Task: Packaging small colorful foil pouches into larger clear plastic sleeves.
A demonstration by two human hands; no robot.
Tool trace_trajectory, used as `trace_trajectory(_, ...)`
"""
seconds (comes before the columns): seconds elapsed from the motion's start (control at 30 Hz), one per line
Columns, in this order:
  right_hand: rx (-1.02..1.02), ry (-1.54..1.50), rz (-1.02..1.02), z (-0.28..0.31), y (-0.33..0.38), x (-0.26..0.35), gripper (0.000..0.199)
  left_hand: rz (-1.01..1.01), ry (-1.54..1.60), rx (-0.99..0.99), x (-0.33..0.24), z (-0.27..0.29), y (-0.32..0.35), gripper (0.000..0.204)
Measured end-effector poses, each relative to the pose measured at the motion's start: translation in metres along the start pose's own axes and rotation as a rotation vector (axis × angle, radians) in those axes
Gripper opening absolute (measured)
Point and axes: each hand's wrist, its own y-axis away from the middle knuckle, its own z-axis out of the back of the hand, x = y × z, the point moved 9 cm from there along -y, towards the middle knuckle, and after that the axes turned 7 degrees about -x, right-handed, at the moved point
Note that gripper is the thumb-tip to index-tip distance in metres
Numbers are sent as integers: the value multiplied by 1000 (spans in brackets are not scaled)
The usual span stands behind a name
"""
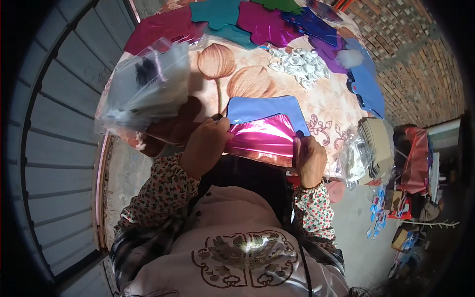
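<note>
Head view shows a person bent over a round table (326, 106) covered in a flower-printed cloth. The left hand (205, 143) is closed on the left edge of a shiny pink foil sheet (262, 138), fingers curled over its top corner. The right hand (309, 158) pinches the sheet's right edge between thumb and fingers. The foil sheet sits at the near edge of the table, right in front of the person's chest, and overlaps a blue sheet (262, 106) lying just behind it.

To the left, a clear plastic bag (146, 86) with dark contents stands close beside the left hand and hides part of the cloth. Across the far rim lie more foil pieces (267, 22) in magenta, teal, purple and blue. A heap of small white rings (299, 62) rests between those and the blue sheet. At the right edge, a stack of tan cards (376, 143) in clear wrapping sits near the right hand. Brick wall rises beyond.
</note>
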Motion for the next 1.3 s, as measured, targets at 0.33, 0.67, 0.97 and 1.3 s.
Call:
trace_trajectory(0.33, -30, -77, -99, 1, 8, -12, 20, 33, 77, -17, 9, 2, -5, 16)
trace_trajectory(0.67, 33, 58, -40, 3, 10, -3, 16, 80, 35, 23, 7, -1, -7, 16)
trace_trajectory(0.97, 237, -372, 280, -37, 20, 128, 80, 131, 7, 83, 16, -4, -9, 16)
trace_trajectory(1.3, 353, 29, 152, -5, 38, 12, 79, 149, -18, 91, 8, 1, -12, 18)
